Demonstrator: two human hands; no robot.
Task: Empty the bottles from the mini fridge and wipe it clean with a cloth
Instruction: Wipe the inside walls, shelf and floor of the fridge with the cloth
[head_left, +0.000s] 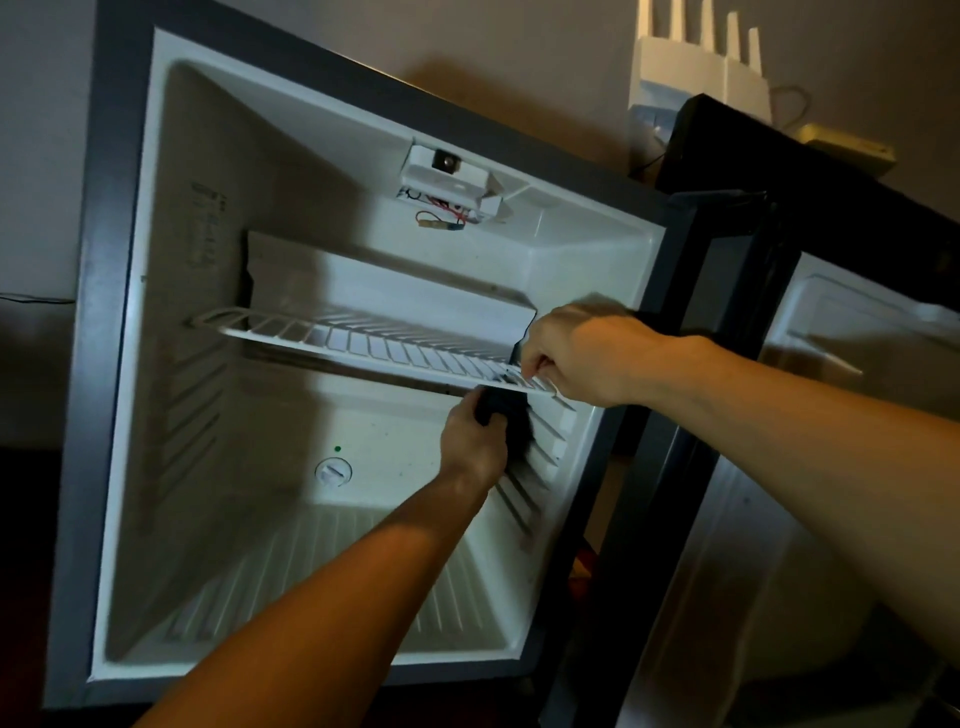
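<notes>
Two bare forearms reach from the near side into the open small fridge (111, 364), which has a grey outer frame and a white plastic lining. The left hand (475, 441) comes from the near bottom and is inside the lower compartment, just below the right end of the wire shelf. Its fingers are curled round a dark cloth (501, 410), which it holds against the ribbed right wall (545, 457) of the lining. The cloth is partly hidden by the hand and by the shelf, so its shape is not clear.

The right hand (587, 353) comes from the right side and is a little higher and farther. Its fingers are bent and they pinch the near right corner of the white wire shelf (363, 340). The shelf goes across the fridge from the left wall to the right wall and looks a little tilted, with the right end nearer and lower.

On the white floor of the fridge (363, 545) there are raised ribs. Farther back there is a round white drain plug (333, 472) with a small green dot (338, 448) just above it. No bottles are visible inside.

At the top of the lining sits a white control box (447, 176) with red wires hanging below it. The dark fridge door (779, 260) stands open at the right. Far behind it a white router with upright antennas (696, 57) stands near the wall.
</notes>
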